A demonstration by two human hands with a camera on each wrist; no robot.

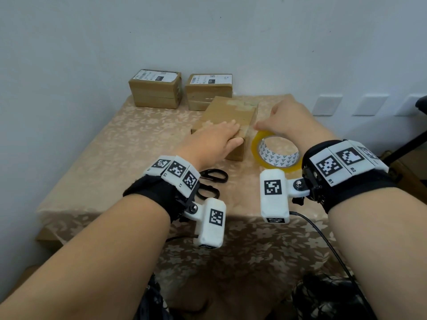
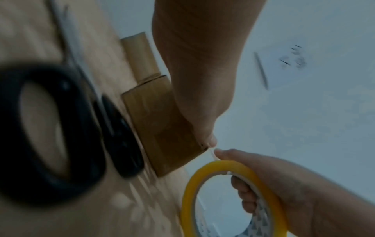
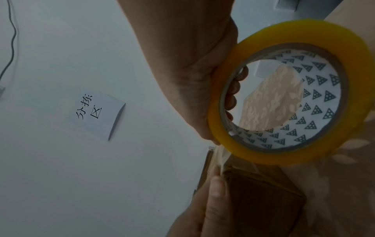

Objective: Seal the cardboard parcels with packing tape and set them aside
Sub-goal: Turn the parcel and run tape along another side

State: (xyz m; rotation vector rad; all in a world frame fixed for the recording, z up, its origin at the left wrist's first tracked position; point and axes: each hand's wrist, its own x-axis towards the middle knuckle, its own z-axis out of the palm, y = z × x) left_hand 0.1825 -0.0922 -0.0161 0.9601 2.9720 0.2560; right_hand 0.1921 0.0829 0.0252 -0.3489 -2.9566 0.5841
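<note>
A: Left hand [image 1: 213, 139] lay flat, fingers [image 1: 227, 127] straight, pressing the parcel [image 1: 227, 116]; right hand [image 1: 292, 118] gripped the tape roll [image 1: 276, 153], fingers [image 3: 233, 89] hooked through its core, just beside that parcel's corner.

B: The short strip [image 3: 220, 158] between them looked likely to wrinkle or stick crooked if the press eased.
</note>
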